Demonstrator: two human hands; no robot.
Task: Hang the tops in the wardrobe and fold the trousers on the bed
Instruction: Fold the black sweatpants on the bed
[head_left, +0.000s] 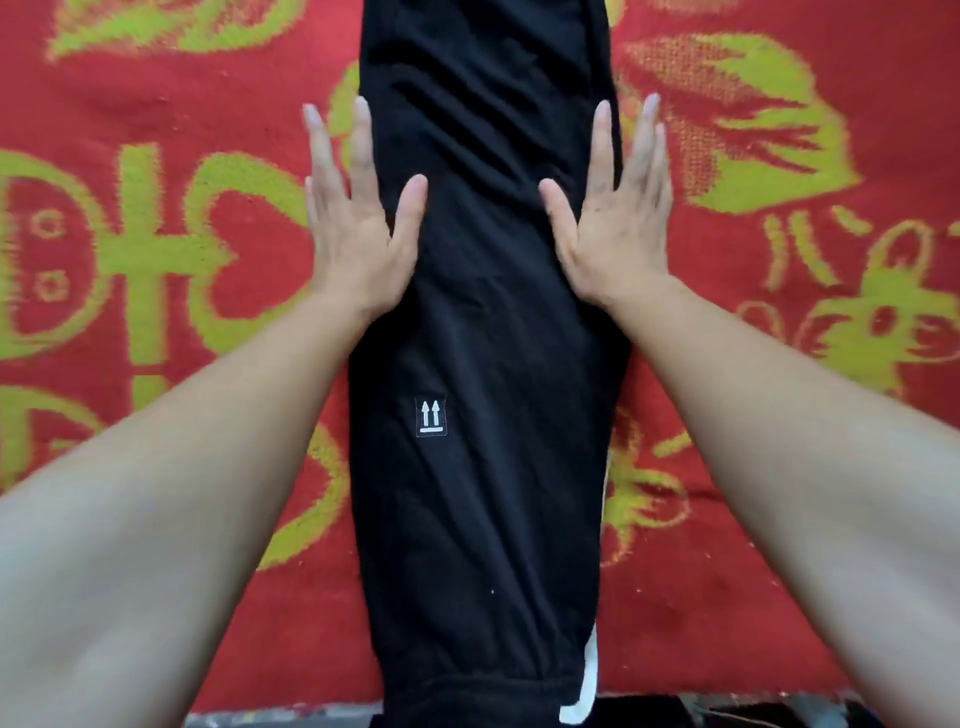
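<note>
1. Nearest the camera, one end of the black trousers reaches the near edge of the bed. The garment runs long and narrow up the middle toward the far edge.
2. The left hand rests on its left side and the right hand on its right, about midway along. Each grip is spread flat, fingers straight, pinching nothing.
3. The step looks like smoothing before a fold. To do it well, she or he should sweep both palms along the cloth, keep the side edges parallel, then lift one end over the other.
4. Counted: one pair of trousers, two hands, one small arrow label, one white stripe at the near right, one red-and-green blanket. No tops show.
</note>
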